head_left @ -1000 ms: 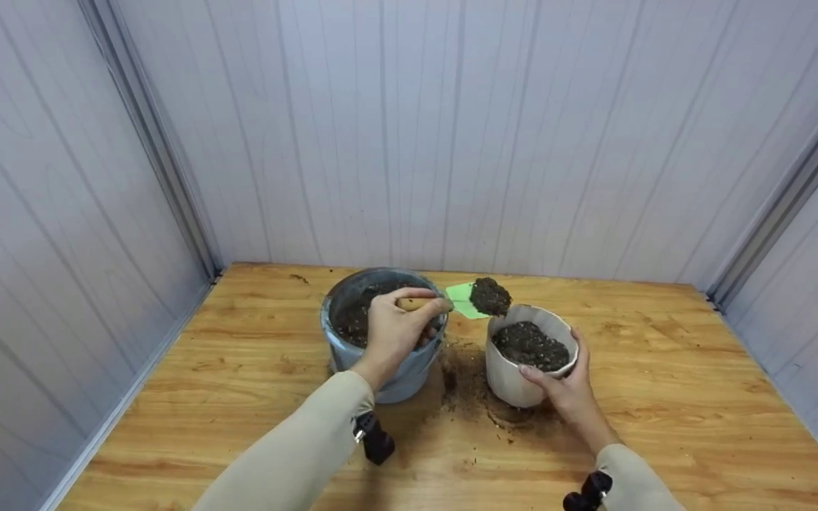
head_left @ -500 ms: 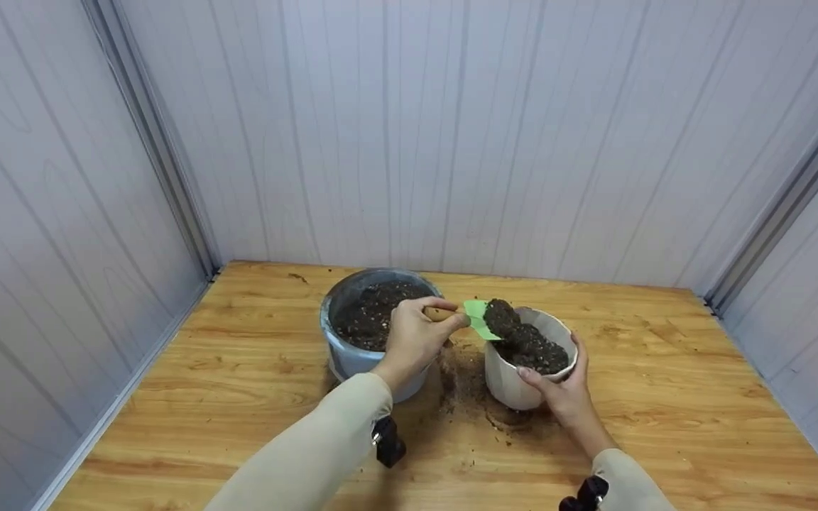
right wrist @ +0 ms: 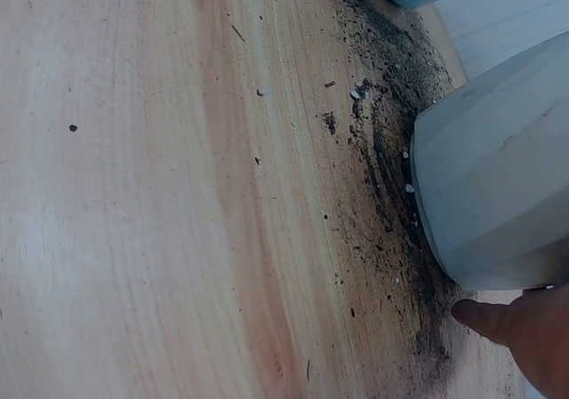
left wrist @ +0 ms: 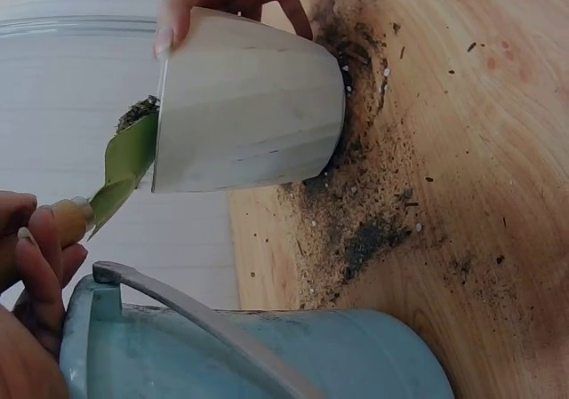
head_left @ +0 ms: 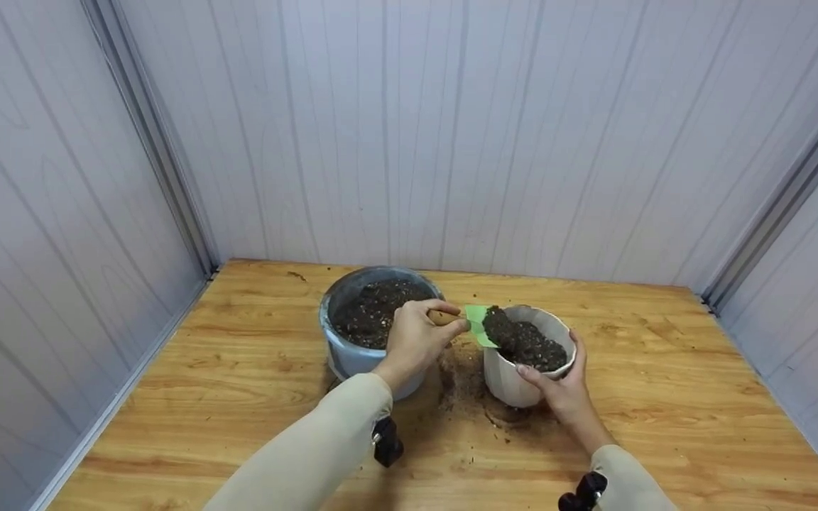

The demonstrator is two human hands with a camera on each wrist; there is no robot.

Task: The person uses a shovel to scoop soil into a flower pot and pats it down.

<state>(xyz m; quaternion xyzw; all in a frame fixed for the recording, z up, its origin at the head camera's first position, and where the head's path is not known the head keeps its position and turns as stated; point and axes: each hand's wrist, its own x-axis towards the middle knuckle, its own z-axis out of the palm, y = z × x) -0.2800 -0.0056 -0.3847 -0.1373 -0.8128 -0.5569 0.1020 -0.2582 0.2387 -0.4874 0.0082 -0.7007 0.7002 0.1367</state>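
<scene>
My left hand (head_left: 412, 341) grips the wooden handle (left wrist: 69, 222) of a small trowel with a green blade (head_left: 478, 326). Dark soil lies on the blade, which tilts over the left rim of a white pot (head_left: 512, 383). That pot holds soil (head_left: 538, 348), and the scooped lump meets it at the left side. With thumb and fingers my right hand (head_left: 569, 390) holds the white pot by its right side. Under my left hand stands a blue bucket (head_left: 341, 353) with soil inside; part of its rim is hidden by the hand.
Spilled soil (head_left: 459, 383) is scattered on the wooden table (head_left: 664, 397) between and in front of the containers. The bucket's grey handle (left wrist: 213, 328) hangs along its side. Pale panel walls (head_left: 423, 142) enclose the table at the back and both sides.
My left hand has carried the trowel of soil rightward and down, from above the gap between the containers to the white pot's rim, where the blade now tilts. My right hand stays put.
</scene>
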